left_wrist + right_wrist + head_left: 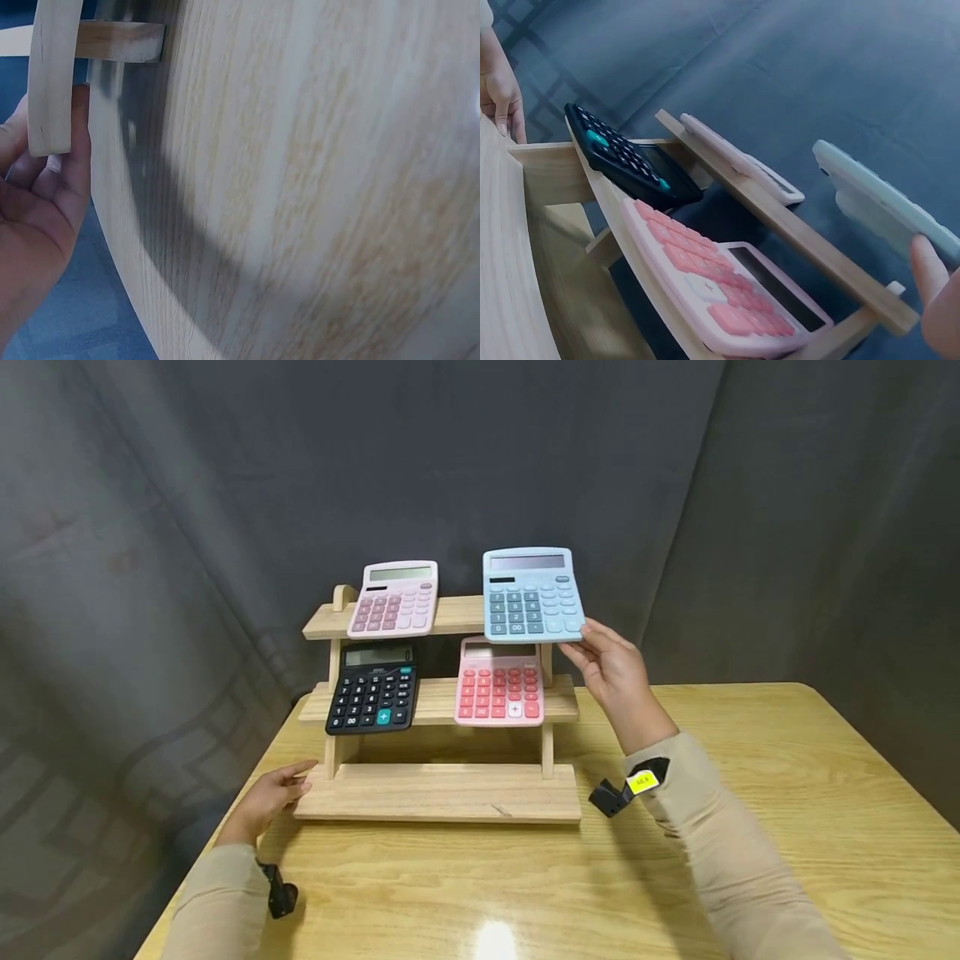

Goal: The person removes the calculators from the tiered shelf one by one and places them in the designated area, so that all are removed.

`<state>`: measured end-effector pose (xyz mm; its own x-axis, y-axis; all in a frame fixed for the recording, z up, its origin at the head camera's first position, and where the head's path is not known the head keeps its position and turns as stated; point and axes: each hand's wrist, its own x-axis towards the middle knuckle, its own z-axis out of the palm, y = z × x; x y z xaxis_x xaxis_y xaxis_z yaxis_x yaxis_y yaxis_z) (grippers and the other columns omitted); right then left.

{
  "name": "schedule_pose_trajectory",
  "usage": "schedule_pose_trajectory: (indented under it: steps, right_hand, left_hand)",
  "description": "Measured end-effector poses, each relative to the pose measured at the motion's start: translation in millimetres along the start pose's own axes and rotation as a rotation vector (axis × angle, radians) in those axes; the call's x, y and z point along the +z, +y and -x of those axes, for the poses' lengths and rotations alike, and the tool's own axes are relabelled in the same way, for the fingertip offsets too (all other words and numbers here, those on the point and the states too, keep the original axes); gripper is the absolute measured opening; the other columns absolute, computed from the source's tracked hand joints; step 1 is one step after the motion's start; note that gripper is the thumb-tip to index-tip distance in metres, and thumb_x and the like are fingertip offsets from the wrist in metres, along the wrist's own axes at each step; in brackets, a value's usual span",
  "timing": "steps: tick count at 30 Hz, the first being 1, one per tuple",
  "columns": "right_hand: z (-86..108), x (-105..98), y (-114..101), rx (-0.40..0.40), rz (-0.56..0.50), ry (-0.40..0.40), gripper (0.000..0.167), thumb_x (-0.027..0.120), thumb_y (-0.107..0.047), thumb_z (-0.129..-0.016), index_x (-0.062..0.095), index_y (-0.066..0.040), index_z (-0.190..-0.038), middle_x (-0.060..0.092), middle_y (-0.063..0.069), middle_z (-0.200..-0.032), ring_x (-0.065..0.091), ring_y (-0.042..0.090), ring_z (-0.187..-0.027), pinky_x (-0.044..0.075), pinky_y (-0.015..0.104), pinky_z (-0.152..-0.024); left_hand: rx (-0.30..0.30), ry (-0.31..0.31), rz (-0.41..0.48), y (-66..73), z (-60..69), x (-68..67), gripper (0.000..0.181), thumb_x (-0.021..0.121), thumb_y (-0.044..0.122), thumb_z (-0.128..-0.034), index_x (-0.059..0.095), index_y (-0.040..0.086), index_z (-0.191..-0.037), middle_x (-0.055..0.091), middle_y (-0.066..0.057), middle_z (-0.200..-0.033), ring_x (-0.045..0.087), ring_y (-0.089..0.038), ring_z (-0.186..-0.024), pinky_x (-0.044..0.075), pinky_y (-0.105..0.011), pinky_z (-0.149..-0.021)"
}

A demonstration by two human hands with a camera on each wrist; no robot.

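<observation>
One broad dark-grey curtain [450,468] behind everything, spanning 10 to 2 o'clock, with the dial centred on the stand in the head view and 12 at the far side. Nearer, a pale wood-grain counter [750,752] with a glare spot [495,941] near 6.

Upon it, a three-tier light-wood display stand [437,702]. Two beige sleeves: left sleeve [217,906] at 8, right sleeve [738,852] at 4.

Then four desktop calculators. Light-blue calculator [534,597] at 1 o'clock, held above the top shelf [459,615] and apart from it, keys toward the head camera. Pale-pink calculator with mauve keys [395,599] at 11, leaning back on the top shelf. Black calculator with a teal plus key [372,687] at 10 and coral-keyed pink calculator [500,683] at 2, both reclining on the middle shelf [562,702].

Right hand [613,672] at 3, grip pinching the light-blue calculator by its lower corner at 4. Left hand [266,797] at 8, grip closed on the near-left end of the bottom shelf [435,797], thumb and fingers on opposite faces.

Smallest, two black wrist cameras: left wrist camera [281,893] at 7, right wrist camera [611,797] at 4, the latter with a yellow label [642,782].
</observation>
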<state>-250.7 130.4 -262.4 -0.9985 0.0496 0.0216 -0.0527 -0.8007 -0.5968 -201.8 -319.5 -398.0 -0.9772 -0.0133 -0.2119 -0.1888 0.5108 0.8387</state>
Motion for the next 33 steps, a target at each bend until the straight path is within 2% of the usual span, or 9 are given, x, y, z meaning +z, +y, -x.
schedule_pose_trajectory:
  steps: [3, 5, 11, 15, 21, 24, 27, 30, 33]
  right_hand:
    - [6.3, -7.7, -8.0, -0.005, -0.018, -0.006, 0.043, 0.043, 0.007, -0.086, 0.032, 0.009, -0.128, 0.056, 0.018, -0.097, 0.059, 0.024, -0.085, 0.04, 0.034, -0.081]
    - [10.6, -12.3, -12.2, -0.011, -0.027, -0.01, 0.042, 0.043, 0.008, -0.086, 0.034, 0.01, -0.127, 0.058, 0.018, -0.093, 0.058, 0.025, -0.086, 0.04, 0.034, -0.08]
    - [22.3, -26.3, -21.0, -0.013, -0.083, -0.035, 0.04, 0.047, 0.008, -0.084, 0.041, 0.009, -0.123, 0.057, 0.02, -0.099, 0.053, 0.028, -0.097, 0.04, 0.035, -0.081]
    - [29.8, -37.9, -27.4, -0.004, -0.129, -0.062, 0.031, 0.046, 0.01, -0.084, 0.049, 0.009, -0.115, 0.057, 0.022, -0.098, 0.054, 0.029, -0.094, 0.04, 0.036, -0.081]
    - [35.3, -56.4, -37.7, -0.021, -0.14, -0.072, 0.02, 0.045, 0.012, -0.083, 0.06, 0.01, -0.097, 0.059, 0.022, -0.095, 0.057, 0.03, -0.088, 0.042, 0.037, -0.076]
    - [37.3, -64.6, -43.1, -0.025, -0.137, -0.074, 0.02, 0.045, 0.013, -0.083, 0.061, 0.01, -0.095, 0.06, 0.022, -0.094, 0.057, 0.03, -0.088, 0.044, 0.038, -0.073]
    - [40.5, -72.7, -48.5, -0.023, -0.132, -0.077, 0.021, 0.046, 0.012, -0.083, 0.061, 0.009, -0.098, 0.059, 0.021, -0.097, 0.056, 0.03, -0.09, 0.044, 0.038, -0.074]
    - [37.6, -89.9, -52.3, -0.018, -0.14, -0.082, 0.027, 0.047, 0.013, -0.082, 0.057, 0.009, -0.107, 0.056, 0.021, -0.105, 0.052, 0.031, -0.098, 0.041, 0.039, -0.079]
    - [15.9, -132.7, -52.6, -0.026, -0.156, -0.11, 0.032, 0.048, 0.012, -0.082, 0.053, 0.008, -0.114, 0.051, 0.021, -0.113, 0.047, 0.033, -0.104, 0.038, 0.042, -0.082]
  left_hand:
    - [-0.008, -0.005, 0.008, 0.2, 0.0, 2.2, 0.045, 0.045, 0.005, -0.0889, 0.03, -0.008, -0.129, 0.038, -0.003, -0.073, 0.038, -0.014, -0.062, 0.034, -0.026, -0.055]
    - [-0.016, -0.004, 0.005, -0.2, 0.2, 2.5, 0.046, 0.046, 0.006, -0.0888, 0.03, -0.008, -0.129, 0.039, -0.003, -0.076, 0.038, -0.015, -0.064, 0.035, -0.026, -0.056]
    - [-0.026, -0.003, -0.013, -3.7, 2.9, -1.8, 0.047, 0.046, 0.007, -0.0889, 0.029, -0.007, -0.13, 0.037, -0.003, -0.073, 0.037, -0.016, -0.064, 0.034, -0.027, -0.055]
    - [-0.035, -0.011, -0.015, -5.1, 3.8, -4.3, 0.047, 0.046, 0.008, -0.089, 0.029, -0.005, -0.131, 0.037, -0.003, -0.076, 0.037, -0.015, -0.065, 0.033, -0.027, -0.056]
    - [-0.011, -0.015, -0.015, -3.5, 3.3, -5.5, 0.048, 0.046, 0.008, -0.089, 0.027, -0.008, -0.13, 0.04, -0.003, -0.078, 0.039, -0.015, -0.067, 0.035, -0.027, -0.057]
    - [-0.011, -0.015, -0.009, -1.7, 2.6, -6.2, 0.048, 0.046, 0.008, -0.0892, 0.027, -0.008, -0.13, 0.038, -0.002, -0.075, 0.038, -0.014, -0.065, 0.035, -0.026, -0.057]
    - [-0.013, -0.029, -0.005, -1.3, 2.7, -6.0, 0.049, 0.046, 0.009, -0.0894, 0.025, -0.008, -0.131, 0.039, -0.004, -0.079, 0.038, -0.015, -0.067, 0.035, -0.027, -0.058]
    - [-0.014, -0.032, -0.011, -2.0, 2.4, -5.6, 0.05, 0.047, 0.01, -0.0892, 0.026, -0.007, -0.131, 0.044, -0.011, -0.091, 0.04, -0.015, -0.071, 0.037, -0.028, -0.06]
    - [-0.016, -0.035, -0.015, -2.7, 0.8, -4.6, 0.051, 0.048, 0.012, -0.0888, 0.026, -0.007, -0.131, 0.044, -0.015, -0.099, 0.042, -0.016, -0.074, 0.039, -0.028, -0.062]
